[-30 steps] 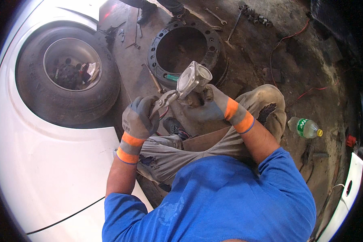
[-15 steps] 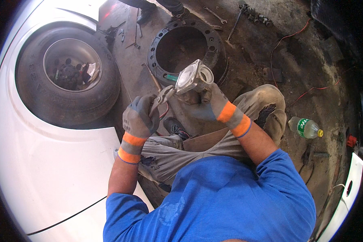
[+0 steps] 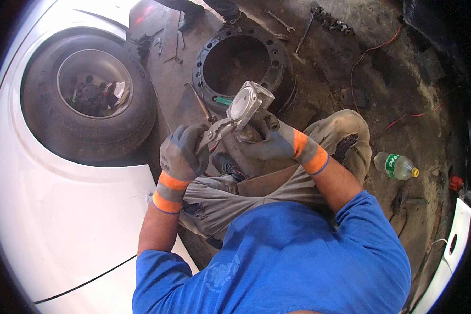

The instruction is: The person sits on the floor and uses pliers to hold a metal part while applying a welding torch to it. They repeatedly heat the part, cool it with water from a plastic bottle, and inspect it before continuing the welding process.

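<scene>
Both my hands wear grey gloves with orange-striped cuffs. My left hand (image 3: 182,152) is closed around the handles of metal pliers (image 3: 217,132). Their jaws grip the near left edge of a silvery cast-metal housing (image 3: 250,104), which has a round flat face and a cylindrical end. From the right, my right hand (image 3: 275,142) curls around the underside of the housing, its fingertips partly hidden. Just beyond, a large dark brake drum (image 3: 206,78) with a holed rim lies on the floor. A green-handled tool (image 3: 224,100) shows between the rim and the housing.
A large wheel (image 3: 42,104) with loose items in its rim sits at the white body panel (image 3: 89,209) on my left. A brass-coloured torch-like tool (image 3: 200,103) lies near the drum. At right are a green-labelled bottle (image 3: 397,166) and red cable (image 3: 369,49). A person's shoe (image 3: 191,18) shows beyond.
The housing has tilted and dropped slightly toward me, so its cylindrical end points more sideways. My right hand has shifted down and right along it. The pliers stay clamped on.
</scene>
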`<action>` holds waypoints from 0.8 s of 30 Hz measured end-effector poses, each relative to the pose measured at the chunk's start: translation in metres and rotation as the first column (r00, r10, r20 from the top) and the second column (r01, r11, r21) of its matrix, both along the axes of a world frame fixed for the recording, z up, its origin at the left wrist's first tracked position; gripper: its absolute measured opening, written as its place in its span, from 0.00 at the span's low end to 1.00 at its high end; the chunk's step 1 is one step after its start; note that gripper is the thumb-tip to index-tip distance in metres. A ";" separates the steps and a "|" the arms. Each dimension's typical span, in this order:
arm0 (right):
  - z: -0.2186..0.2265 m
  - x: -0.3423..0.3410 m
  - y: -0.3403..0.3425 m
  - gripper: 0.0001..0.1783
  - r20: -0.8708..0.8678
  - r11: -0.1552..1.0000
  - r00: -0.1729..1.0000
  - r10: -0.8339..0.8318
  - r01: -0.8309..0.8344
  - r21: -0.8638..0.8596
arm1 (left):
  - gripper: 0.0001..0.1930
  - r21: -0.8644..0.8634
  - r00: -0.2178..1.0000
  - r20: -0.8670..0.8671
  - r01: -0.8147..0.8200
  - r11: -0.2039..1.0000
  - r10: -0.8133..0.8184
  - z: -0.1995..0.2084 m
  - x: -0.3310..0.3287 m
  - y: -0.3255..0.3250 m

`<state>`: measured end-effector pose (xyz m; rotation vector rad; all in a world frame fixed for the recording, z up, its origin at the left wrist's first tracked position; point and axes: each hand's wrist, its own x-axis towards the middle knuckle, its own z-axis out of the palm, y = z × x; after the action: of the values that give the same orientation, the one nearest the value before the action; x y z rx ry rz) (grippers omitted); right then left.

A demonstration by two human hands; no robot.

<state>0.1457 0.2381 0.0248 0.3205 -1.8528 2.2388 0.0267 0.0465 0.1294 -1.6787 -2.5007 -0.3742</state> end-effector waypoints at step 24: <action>-0.006 0.003 0.003 0.23 -0.116 0.971 0.992 0.041 -0.013 0.237 | 0.29 0.038 0.994 -0.020 0.105 0.994 -0.104 0.000 -0.006 0.009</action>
<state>0.1491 0.2413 0.0191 0.5117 -2.0618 1.9681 0.0212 0.0553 0.1299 -1.7945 -2.3832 -0.4133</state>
